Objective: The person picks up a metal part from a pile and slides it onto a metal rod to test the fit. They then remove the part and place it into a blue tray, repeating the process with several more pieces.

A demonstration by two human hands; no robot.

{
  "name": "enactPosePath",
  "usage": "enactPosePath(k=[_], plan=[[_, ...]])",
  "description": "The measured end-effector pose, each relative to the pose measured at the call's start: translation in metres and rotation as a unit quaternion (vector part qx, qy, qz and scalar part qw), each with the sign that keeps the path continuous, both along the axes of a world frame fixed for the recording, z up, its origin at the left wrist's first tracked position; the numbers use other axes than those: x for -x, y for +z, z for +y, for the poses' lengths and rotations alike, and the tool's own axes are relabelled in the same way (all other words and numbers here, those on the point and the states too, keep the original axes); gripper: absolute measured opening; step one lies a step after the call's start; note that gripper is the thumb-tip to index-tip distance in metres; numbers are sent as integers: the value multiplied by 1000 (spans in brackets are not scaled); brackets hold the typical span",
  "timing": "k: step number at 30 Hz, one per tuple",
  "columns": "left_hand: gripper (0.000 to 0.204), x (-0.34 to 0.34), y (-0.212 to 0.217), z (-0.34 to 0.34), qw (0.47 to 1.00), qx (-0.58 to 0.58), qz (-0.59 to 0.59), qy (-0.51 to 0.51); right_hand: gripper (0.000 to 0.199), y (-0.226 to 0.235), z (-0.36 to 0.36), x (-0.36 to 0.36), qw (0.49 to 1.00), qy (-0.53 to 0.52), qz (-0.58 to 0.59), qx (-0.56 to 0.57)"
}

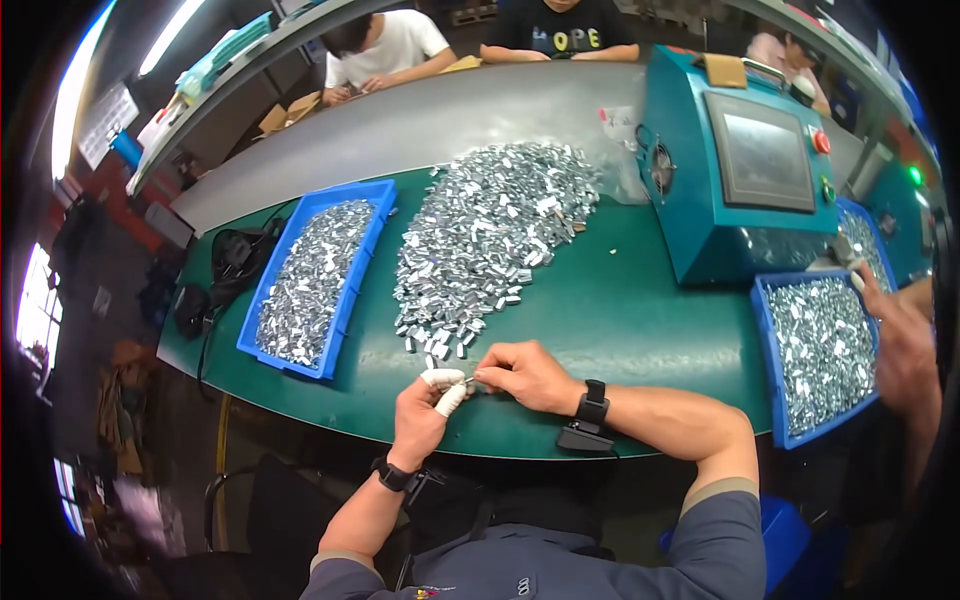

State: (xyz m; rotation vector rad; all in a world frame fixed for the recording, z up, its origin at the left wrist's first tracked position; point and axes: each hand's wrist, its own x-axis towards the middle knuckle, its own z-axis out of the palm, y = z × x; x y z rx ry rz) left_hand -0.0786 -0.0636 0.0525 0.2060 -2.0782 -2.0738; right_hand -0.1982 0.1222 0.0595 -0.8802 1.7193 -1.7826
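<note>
A heap of small silvery metal pieces [490, 230] spreads over the green table, its near tip just beyond my hands. My left hand [420, 420], with white coverings on thumb and forefinger, pinches one small metal piece [470, 381] close to the table's front edge. From the right, my right hand [532, 377] brings its closed thumb and forefinger onto the same piece. The fingers cover most of it, so its exact shape is hidden. A few loose pieces lie right beside my left fingertips.
Blue trays of similar pieces stand at left [345, 315] and right [783, 425]. A teal machine [700, 235] with a screen sits at the back right. Another person's hand [905, 345] is over the right tray. A black cable [235, 255] lies on the far left; people sit opposite.
</note>
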Motion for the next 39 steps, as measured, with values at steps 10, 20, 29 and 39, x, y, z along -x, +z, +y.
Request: enactPosePath(k=[10,20,29,39], plan=[[18,-8,-1,2,999,45,-14,-4,42,13,2,-5,990,5,85,-111],[11,-4,39,-22,953,282,63,88,38,-3,4,1,997,-35,-17,-64],[35,33,64,-103,815,552,143,104,37,-1,-1,12,998,-42,-16,-44],[27,18,33,-77,857,510,79,23,43,-18,-20,2,999,-32,-27,25]])
